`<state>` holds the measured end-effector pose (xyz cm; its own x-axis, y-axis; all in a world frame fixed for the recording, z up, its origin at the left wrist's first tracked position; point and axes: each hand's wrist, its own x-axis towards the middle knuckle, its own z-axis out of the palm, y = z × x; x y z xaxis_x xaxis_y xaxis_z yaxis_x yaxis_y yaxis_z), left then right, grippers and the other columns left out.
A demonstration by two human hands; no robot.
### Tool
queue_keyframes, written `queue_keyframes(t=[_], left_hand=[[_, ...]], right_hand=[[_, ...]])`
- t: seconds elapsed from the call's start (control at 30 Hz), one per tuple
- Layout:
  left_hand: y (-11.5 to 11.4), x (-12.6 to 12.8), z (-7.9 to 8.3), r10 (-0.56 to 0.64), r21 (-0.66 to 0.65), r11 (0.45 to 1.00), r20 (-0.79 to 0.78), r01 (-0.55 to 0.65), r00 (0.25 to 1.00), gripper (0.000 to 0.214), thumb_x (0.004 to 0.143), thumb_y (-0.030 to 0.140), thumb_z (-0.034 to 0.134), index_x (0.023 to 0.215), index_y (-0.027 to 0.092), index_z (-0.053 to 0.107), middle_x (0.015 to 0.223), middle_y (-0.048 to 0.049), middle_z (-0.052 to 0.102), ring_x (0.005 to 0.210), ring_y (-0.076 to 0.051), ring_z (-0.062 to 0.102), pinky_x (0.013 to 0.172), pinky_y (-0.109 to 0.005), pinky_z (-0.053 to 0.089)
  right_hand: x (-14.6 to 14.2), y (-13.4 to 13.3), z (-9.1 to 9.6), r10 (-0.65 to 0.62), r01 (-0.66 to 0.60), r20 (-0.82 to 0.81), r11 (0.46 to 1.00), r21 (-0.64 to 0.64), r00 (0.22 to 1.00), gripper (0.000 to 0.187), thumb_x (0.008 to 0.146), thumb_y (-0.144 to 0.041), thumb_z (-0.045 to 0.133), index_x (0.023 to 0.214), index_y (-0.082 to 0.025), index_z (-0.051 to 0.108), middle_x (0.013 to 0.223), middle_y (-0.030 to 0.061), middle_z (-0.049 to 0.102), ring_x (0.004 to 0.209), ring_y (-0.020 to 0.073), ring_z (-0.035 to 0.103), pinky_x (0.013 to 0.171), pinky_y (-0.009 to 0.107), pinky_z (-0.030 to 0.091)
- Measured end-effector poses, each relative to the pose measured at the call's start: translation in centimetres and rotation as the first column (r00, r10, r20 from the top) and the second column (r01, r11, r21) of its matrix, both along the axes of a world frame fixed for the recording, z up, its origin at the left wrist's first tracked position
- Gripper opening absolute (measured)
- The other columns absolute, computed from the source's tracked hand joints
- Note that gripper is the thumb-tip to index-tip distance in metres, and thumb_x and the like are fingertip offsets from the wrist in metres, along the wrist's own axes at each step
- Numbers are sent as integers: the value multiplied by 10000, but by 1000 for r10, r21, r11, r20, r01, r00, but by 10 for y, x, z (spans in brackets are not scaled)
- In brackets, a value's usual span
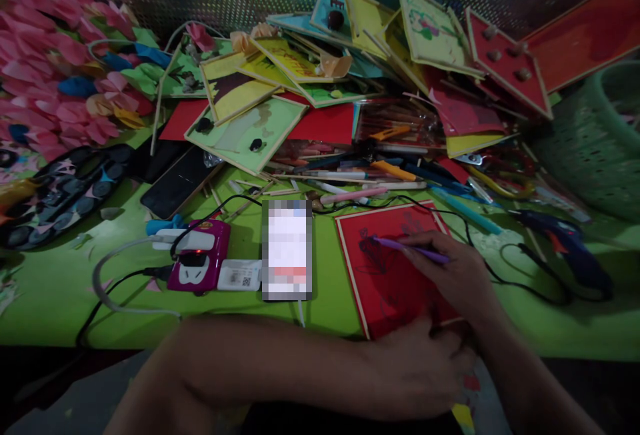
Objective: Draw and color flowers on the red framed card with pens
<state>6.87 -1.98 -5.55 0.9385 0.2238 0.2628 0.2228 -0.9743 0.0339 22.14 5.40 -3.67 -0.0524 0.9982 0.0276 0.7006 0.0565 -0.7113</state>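
A red card (355, 241) with thin wooden strips along its edges lies on the green table, slightly turned. Dark line drawings show on its upper half. A purple pen (433, 254) is pinched in my right hand (453, 271), its tip touching the drawing near the card's upper left. My left hand (425, 368) reaches across from the left and grips the card's lower edge, its fingers partly blurred. Left of the card lies a phone (287, 248) with a lit, pixelated screen.
A magenta power adapter (203, 258) with plugs and cables sits left. A blue glue gun (570, 245) lies right, its cord crossing behind the card. Framed craft cards (250, 135), pens and sticks pile up behind. Pink paper flowers (55, 68) fill the left; a green basket (585, 135) stands right.
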Motion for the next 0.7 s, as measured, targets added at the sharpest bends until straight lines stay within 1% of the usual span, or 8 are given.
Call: queue_keyframes(t=[0.13,0.27,0.37,0.5,0.6,0.7], left_hand=[[0,1,0,3,-9,1000,-3,-3,1000,438,1006,249,439,1330,305,729,1475,-101,638,1364,-272,581,877,-400,528],[0,1,-1,-9,-10,1000,-6,9,1000,445,1011,244,435,1346,325,716,1478,-97,635,1366,-276,583,857,-401,534],[0,-1,1,-3,6,1000,4,3,1000,436,1007,252,445,1337,327,722,1489,-98,630,1366,-277,588,848,-398,536],[2,-2,2,11,-4,1000,23,-11,1000,425,995,251,461,1311,298,742,1462,-83,659,1400,-276,568,910,-411,524],[1,0,-1,12,-26,1000,51,-11,999,412,987,247,473,1283,297,756,1452,-82,666,1412,-282,556,950,-433,509],[0,1,-5,11,-36,999,54,-9,999,398,978,248,490,1260,294,768,1450,-79,669,1408,-294,557,981,-463,501]], right_hand=[[0,0,-1,6,-6,6,1000,-17,1000,157,899,-393,705,951,-271,789,883,36,815,759,256,749,730,402,611],[-1,0,0,0,0,5,1000,-13,1000,147,901,-385,705,951,-275,789,882,39,814,779,264,755,754,409,612],[2,-1,0,-16,15,-48,999,-31,999,148,906,-384,707,965,-275,786,900,38,815,789,257,755,745,388,605],[8,-5,-1,-68,59,-123,996,-69,990,144,910,-394,717,951,-272,780,890,34,806,782,249,743,718,366,588],[11,-6,0,-90,78,-122,992,-96,989,155,886,-403,733,919,-260,784,848,40,795,745,253,725,680,368,569],[11,-6,3,-78,65,-122,992,-109,989,153,869,-407,731,891,-265,784,833,36,791,729,247,717,666,360,558]])
